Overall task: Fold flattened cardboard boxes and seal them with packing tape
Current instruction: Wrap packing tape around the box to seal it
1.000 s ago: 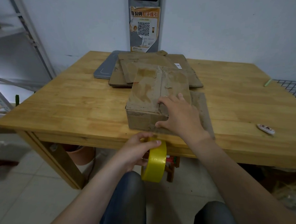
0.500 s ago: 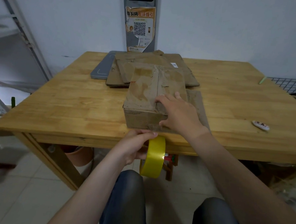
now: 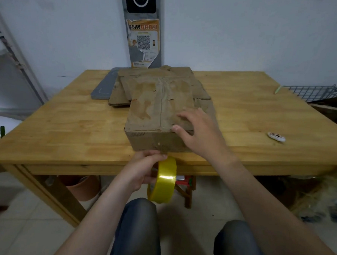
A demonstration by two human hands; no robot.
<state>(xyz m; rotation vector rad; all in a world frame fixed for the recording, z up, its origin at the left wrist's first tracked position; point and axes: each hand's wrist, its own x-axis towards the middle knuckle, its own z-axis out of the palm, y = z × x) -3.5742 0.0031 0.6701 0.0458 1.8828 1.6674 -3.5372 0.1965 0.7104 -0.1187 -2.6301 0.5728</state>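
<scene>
1. Far left: grey flat board lies at the back of the wooden table, its right edge tucked under a stack of flattened cardboard
2. Centre: 1 folded cardboard box stands near the table's front edge, top flaps closed with the seam running front to back; its far end overlaps the flattened stack
3. Left hand grips the yellow tape roll, thumb curled over the top; the roll hangs on edge just below the table's front edge, under the box's near face
4. Right hand is open, fingers spread over the box's near right top corner, thumb at the top edge; contact blurred
5. Right: small white object on the table, well apart; wire rack beyond the corner
</scene>
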